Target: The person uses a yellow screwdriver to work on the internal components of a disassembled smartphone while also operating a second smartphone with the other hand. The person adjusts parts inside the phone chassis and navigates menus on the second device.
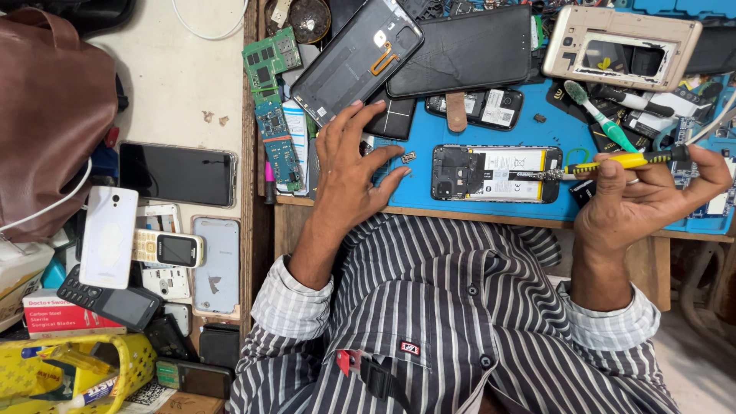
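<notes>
Right hand (644, 199) grips yellow screwdriver (613, 162), tip on opened phone (496, 173) lying on blue mat (429, 138); left hand (349, 165) open, fingers spread, fingertips beside small metal part (408, 157) on mat.

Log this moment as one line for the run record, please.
left hand: fingers by small metal part on blue mat | right hand: holds yellow screwdriver, tip at opened phone
</notes>
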